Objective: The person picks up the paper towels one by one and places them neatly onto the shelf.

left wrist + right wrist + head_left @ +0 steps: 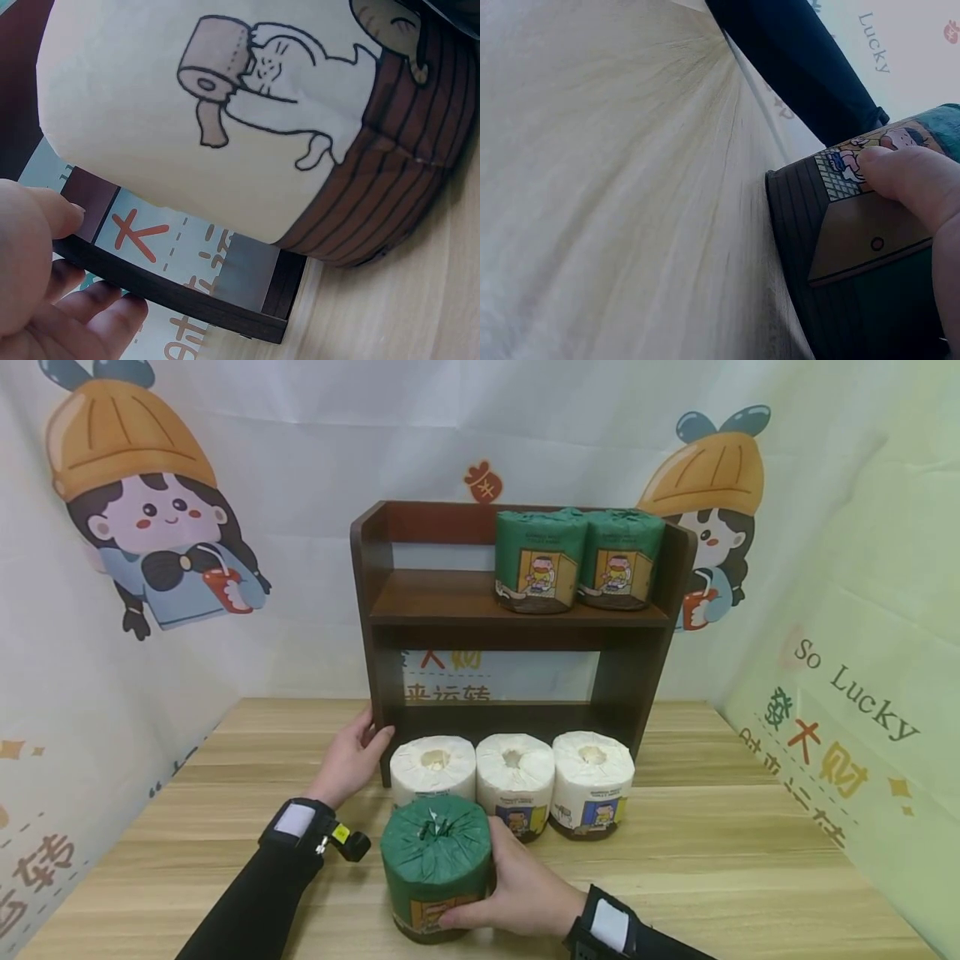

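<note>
My right hand (517,893) grips a green-wrapped toilet paper roll (435,852) near the front of the table, its thumb across the printed picture on the side. In the right wrist view the thumb presses on that wrapper (870,232). My left hand (352,758) holds the left side panel of a dark brown two-tier shelf (378,693) near its foot. The left wrist view has the thumb on one face of the panel (180,292) and the fingers on the other. Three white toilet paper rolls (517,768) stand in a row before the shelf's lower tier.
Two more green rolls (540,564) stand at the right of the shelf's upper tier (435,593). A light wooden table (750,860) carries everything. Printed cloth (315,468) hangs behind and at both sides. The left sleeve (255,893) lies left of the held roll.
</note>
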`<move>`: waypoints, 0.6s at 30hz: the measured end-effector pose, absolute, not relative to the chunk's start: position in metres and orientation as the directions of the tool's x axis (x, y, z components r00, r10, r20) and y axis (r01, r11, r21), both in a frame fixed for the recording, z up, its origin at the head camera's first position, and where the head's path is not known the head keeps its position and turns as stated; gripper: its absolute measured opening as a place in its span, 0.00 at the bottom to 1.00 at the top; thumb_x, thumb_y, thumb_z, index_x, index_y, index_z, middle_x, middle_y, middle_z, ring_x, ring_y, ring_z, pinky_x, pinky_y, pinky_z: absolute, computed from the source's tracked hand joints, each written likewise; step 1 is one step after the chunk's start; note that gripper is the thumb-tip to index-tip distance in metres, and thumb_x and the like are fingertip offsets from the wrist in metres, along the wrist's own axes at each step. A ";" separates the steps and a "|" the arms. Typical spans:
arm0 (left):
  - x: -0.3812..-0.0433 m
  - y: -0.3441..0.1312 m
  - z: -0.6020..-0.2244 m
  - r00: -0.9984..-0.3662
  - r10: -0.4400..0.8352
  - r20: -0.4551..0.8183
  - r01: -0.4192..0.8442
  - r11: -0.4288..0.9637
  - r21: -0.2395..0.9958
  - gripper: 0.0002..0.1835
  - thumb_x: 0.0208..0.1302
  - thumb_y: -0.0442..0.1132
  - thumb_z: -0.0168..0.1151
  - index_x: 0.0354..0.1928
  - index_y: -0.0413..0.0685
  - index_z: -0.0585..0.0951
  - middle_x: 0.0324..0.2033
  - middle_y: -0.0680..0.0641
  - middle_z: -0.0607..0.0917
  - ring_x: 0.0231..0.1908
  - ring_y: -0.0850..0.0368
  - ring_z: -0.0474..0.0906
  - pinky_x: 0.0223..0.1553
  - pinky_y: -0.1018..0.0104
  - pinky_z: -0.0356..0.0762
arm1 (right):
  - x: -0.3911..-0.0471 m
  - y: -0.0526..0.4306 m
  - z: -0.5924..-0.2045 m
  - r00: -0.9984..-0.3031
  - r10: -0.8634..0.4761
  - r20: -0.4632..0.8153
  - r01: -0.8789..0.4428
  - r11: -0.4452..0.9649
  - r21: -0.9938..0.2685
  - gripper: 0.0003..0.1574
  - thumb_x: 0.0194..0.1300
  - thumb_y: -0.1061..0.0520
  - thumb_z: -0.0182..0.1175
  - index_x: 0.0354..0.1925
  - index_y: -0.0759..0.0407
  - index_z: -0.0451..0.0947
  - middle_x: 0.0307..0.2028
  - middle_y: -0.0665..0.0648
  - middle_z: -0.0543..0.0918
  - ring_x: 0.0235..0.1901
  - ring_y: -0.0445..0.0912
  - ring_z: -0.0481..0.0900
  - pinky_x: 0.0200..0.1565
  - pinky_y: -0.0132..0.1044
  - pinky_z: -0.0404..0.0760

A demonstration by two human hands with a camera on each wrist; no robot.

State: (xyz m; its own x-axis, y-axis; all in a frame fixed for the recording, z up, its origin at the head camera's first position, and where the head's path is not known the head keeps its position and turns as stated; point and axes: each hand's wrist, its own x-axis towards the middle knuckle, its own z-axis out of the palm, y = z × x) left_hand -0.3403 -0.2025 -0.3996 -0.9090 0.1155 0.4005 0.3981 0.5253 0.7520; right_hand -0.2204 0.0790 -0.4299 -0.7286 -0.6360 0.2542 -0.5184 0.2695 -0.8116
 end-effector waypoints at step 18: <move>-0.339 -0.203 -0.399 -0.909 0.116 0.399 0.398 0.525 0.753 0.30 0.77 0.44 0.53 0.76 0.59 0.58 0.68 0.40 0.66 0.61 0.43 0.66 0.58 0.44 0.72 | -0.219 0.079 -0.431 -0.743 -0.625 0.238 -0.449 0.201 -0.871 0.68 0.47 0.45 0.80 0.72 0.40 0.44 0.63 0.43 0.66 0.61 0.41 0.65 0.65 0.58 0.60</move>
